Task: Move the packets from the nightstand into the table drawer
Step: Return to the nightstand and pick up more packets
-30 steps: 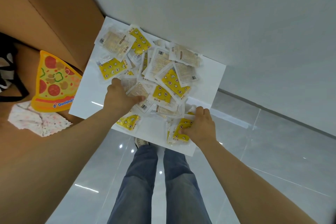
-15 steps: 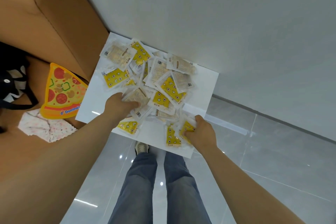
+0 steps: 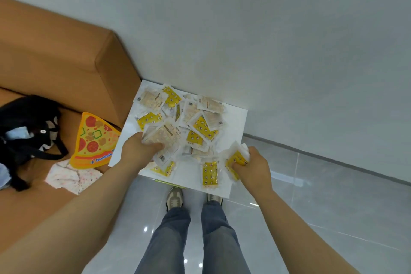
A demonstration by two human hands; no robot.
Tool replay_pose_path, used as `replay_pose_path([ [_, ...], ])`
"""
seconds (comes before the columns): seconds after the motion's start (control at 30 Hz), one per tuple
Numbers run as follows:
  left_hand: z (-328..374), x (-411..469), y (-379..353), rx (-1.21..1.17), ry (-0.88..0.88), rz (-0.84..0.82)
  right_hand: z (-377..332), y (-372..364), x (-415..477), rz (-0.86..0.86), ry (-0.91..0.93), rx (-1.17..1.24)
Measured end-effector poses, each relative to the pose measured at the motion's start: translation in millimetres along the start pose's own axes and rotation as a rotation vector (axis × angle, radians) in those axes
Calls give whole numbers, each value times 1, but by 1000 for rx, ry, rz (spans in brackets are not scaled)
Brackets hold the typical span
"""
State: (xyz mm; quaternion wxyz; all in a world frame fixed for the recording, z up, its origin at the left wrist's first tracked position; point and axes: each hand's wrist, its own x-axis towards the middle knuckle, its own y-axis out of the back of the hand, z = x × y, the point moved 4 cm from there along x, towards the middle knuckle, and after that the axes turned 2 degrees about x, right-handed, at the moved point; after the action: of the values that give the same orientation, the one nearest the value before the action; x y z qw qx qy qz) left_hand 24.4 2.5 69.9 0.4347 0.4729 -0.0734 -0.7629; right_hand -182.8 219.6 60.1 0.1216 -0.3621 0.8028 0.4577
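Two hands take from the heap at once, so each trip to the drawer carries more. Your left hand [image 3: 140, 151] grips a bundle of pale packets [image 3: 165, 138] at the near left of the heap, with the thumb laid across the top to clamp the slippery sleeves together. Your right hand [image 3: 253, 167] is curled round a crumpled handful of yellow packets [image 3: 236, 160] at the front right corner of the nightstand [image 3: 235, 122]. Most of the packets [image 3: 195, 124] lie in a loose, overlapping heap on the white top, close against the wall [image 3: 266, 40] and beside the arm of the sofa [image 3: 66, 62]. A single yellow packet [image 3: 210, 172] lies apart near the front edge, between your hands; treat it as liable to slide off if the heap is dragged forward. The table drawer is not in view, so its state cannot be told. Judge the task to be at an early stage, since the bulk of the heap is on the nightstand; the step in hand is gathering a load. A pizza-shaped cushion [image 3: 95, 142] and a black bag [image 3: 24, 127] rest on the sofa seat, well apart from the work.
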Motion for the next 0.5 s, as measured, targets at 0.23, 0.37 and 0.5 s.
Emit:
replay_pose_path([
  [0.23, 24, -35, 40, 9, -97, 4, -36, 31, -38, 104, 58, 84],
  [0.37, 49, -61, 57, 70, -220, -12, -63, 51, -62, 146, 101, 111],
  [0.5, 96, -94, 72, 163, -415, -52, -90, 91, -91, 243, 138, 155],
])
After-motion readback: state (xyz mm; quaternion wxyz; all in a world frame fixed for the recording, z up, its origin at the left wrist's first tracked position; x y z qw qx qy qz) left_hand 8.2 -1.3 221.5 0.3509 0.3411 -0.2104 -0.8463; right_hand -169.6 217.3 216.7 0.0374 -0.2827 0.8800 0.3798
